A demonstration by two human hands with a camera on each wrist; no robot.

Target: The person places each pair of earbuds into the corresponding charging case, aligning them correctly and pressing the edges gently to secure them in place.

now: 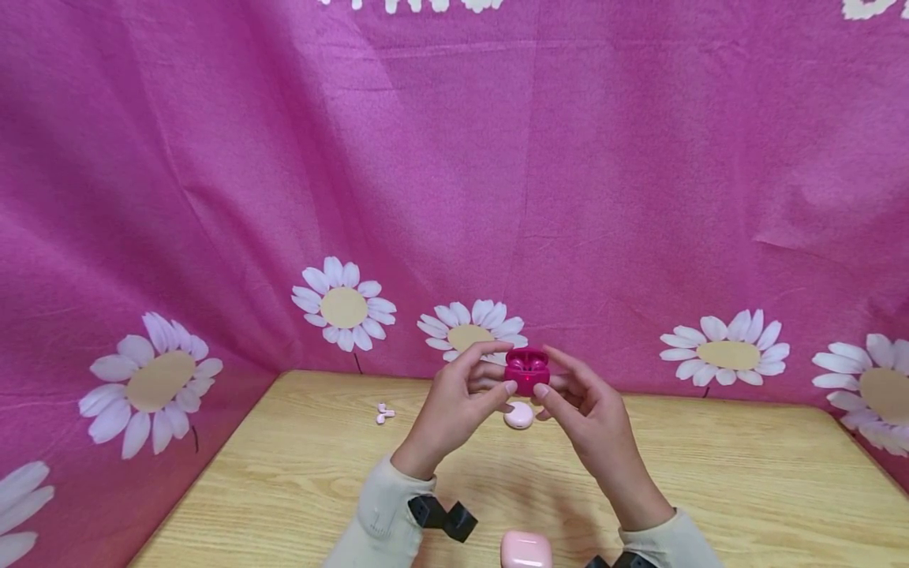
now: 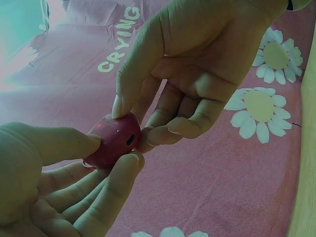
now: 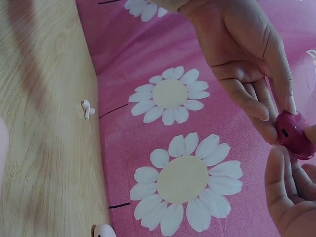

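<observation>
Head view: small glossy magenta earbud case (image 1: 527,371), lid open and tipped back, held in the air at centre frame, just above the far part of the light wooden table (image 1: 710,473). Left hand (image 1: 458,402) pinches it from the left, thumb at the front, fingers curled behind the top. Right hand (image 1: 585,414) pinches it from the right, thumb on the front lower edge. Both hands grip the case; neither is nearer than the other. Case sits upright, hinge side away from the person, opening upward.

Left wrist view: case (image 2: 112,139) seen from below, a small dark port on its underside; fingertips of both hands meet round it.

Outward: a pale pink rounded case (image 1: 519,415) lies on the table directly below the hands, apart from them. A pair of pale pink earbuds (image 1: 384,412) lies to the left, near the table's back edge. A second pale pink case (image 1: 526,550) sits at the bottom edge of the frame between the forearms. Pink daisy-print cloth (image 1: 604,197) closes the back and sides; bare table lies left and right of the hands.
</observation>
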